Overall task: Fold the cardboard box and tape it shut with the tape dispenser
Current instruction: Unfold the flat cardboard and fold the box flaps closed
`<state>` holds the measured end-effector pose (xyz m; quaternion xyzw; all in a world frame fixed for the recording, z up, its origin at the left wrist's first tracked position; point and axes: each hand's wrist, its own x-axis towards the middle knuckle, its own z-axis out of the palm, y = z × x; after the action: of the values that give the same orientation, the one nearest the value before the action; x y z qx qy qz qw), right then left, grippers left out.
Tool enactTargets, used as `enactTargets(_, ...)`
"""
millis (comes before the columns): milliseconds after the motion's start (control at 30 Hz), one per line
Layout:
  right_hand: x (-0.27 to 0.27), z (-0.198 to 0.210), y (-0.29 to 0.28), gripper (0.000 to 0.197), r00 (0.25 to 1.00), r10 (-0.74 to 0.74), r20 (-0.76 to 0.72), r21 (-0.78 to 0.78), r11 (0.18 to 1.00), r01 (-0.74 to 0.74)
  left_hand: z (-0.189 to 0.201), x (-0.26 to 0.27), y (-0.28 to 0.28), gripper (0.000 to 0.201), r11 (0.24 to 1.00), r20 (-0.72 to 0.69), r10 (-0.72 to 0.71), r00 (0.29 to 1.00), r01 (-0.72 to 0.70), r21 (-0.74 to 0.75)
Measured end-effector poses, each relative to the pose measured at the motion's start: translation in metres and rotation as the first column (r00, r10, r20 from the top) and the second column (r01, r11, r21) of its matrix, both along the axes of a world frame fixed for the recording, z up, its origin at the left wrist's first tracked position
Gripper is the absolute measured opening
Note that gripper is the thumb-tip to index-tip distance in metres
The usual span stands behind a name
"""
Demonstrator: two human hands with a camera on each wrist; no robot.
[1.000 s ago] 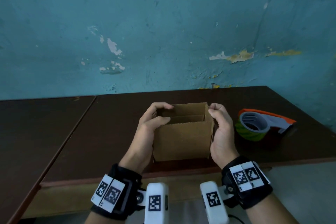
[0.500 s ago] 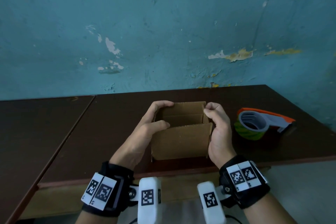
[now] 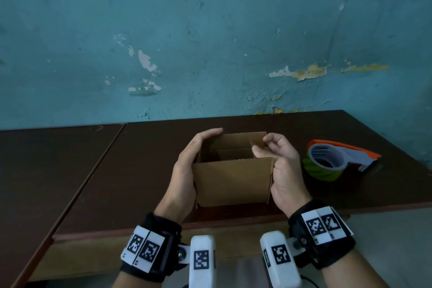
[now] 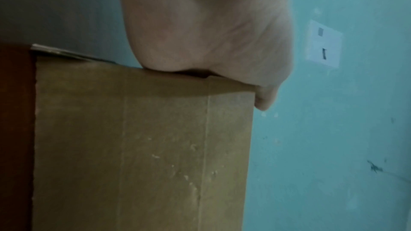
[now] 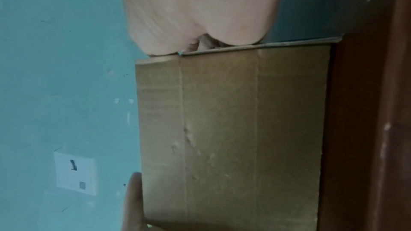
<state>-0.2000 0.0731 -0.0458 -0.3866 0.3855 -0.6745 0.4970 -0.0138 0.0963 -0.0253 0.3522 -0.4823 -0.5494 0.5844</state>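
Observation:
A brown cardboard box (image 3: 233,182) stands open-topped on the dark table (image 3: 140,170) near its front edge. My left hand (image 3: 187,170) lies along the box's left wall, with its fingers curled over the far left top edge. My right hand (image 3: 280,166) is at the right wall and pinches the right top flap between thumb and fingers. In the left wrist view the palm (image 4: 200,24) presses on the box (image 4: 142,147). The right wrist view shows the palm (image 5: 200,15) against the box (image 5: 233,129). The tape dispenser (image 3: 336,161), orange and white with green tape, lies right of the box.
A teal wall (image 3: 210,42) with peeling paint rises behind the table. A second dark table (image 3: 46,170) adjoins on the left. The table's front edge (image 3: 210,224) runs just below the box. A white wall plate (image 4: 323,45) shows in both wrist views.
My left thumb has come off the front wall's top edge. My right hand has turned palm-up and now pinches the right flap instead of wrapping the corner. The dispenser has not moved.

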Motion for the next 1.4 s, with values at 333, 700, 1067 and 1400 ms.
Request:
enactTargets(333,-0.003,0.002,-0.002,0.038,1.0,0.027,-0.015,0.022,0.999,-0.027,-0.005,0.009,-0.009,0.041,0.994,-0.186,-0.013,0.982,0.033,0.105)
enactTargets(700,-0.004,0.001,-0.005,0.043,0.997,0.011,-0.073,0.015,1.0,-0.01,-0.008,0.019,-0.01,0.043,0.996,-0.13,-0.044,0.991,0.054,0.076)
enactTargets(1067,-0.001,0.004,-0.003,0.041,0.999,0.018,-0.049,0.014,1.0,-0.017,-0.014,0.021,-0.013,0.038,0.997,-0.114,-0.06,0.992,0.066,0.05)
enactTargets(1400,-0.001,0.004,-0.003,0.04,0.999,0.044,-0.004,0.017,0.999,-0.044,-0.018,0.019,-0.018,0.041,0.999,0.019,-0.025,1.0,0.025,0.037)
